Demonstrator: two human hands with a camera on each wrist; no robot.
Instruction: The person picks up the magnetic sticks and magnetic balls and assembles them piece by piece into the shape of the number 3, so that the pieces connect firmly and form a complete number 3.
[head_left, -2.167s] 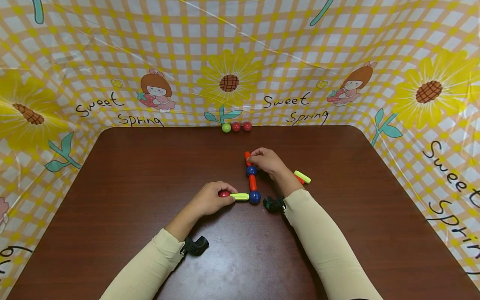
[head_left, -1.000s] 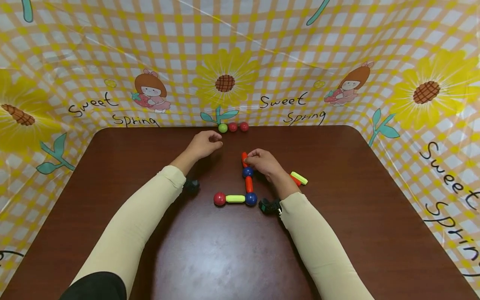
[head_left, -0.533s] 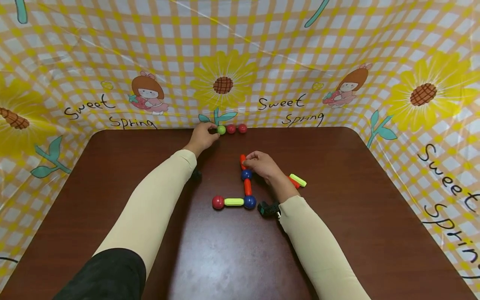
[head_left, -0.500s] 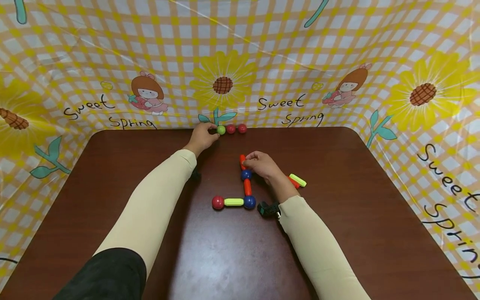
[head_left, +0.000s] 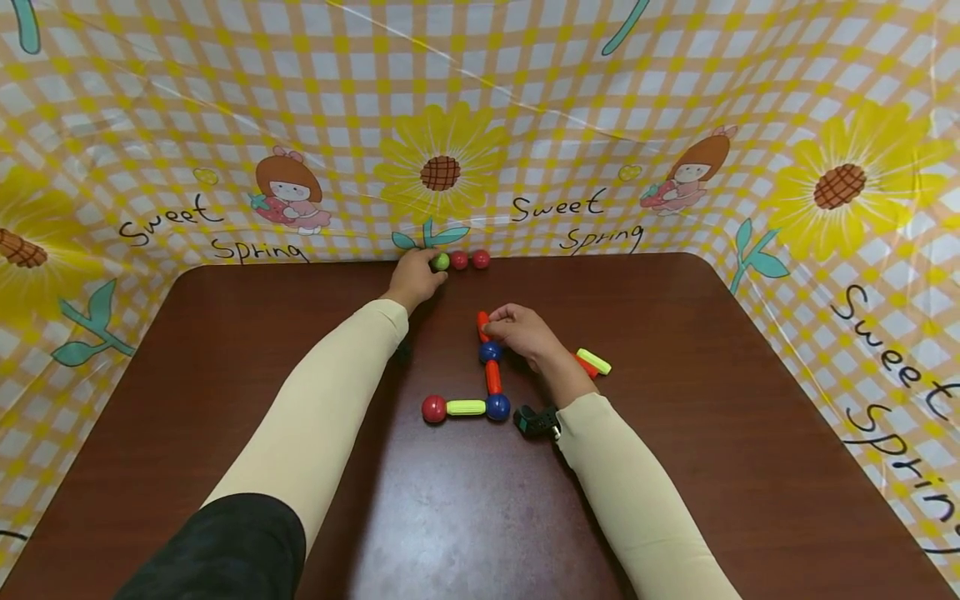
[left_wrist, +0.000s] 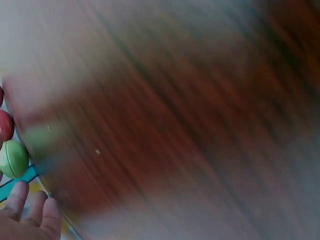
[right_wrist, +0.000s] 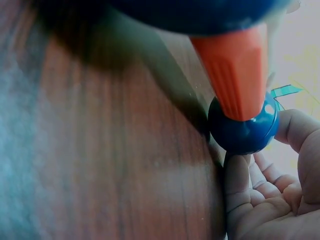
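At the table's far edge, my left hand (head_left: 415,279) has its thumb and fingers around a light green ball (head_left: 441,262); in the left wrist view the green ball (left_wrist: 15,159) sits beside the fingertips. My right hand (head_left: 522,331) pinches the upper red rod (head_left: 483,325) of a ball-and-rod chain. Below that rod come a blue ball (head_left: 491,353), another red rod (head_left: 492,377) and a second blue ball (head_left: 497,407). A yellow-green ribbed rod (head_left: 466,407) runs left from there to a red ball (head_left: 434,409). The right wrist view shows a red rod (right_wrist: 237,75) between two blue balls.
Two red balls (head_left: 469,260) stand in line right of the green one, against the patterned cloth (head_left: 570,167). Beyond my right wrist lie a loose yellow-green rod (head_left: 594,361) and a red rod (head_left: 585,365). The brown table (head_left: 712,400) reaches back to the cloth.
My left hand has left the red ball and yellow-green rod, reached to the far edge and closed around the green ball. My right hand keeps hold of the upper red rod.
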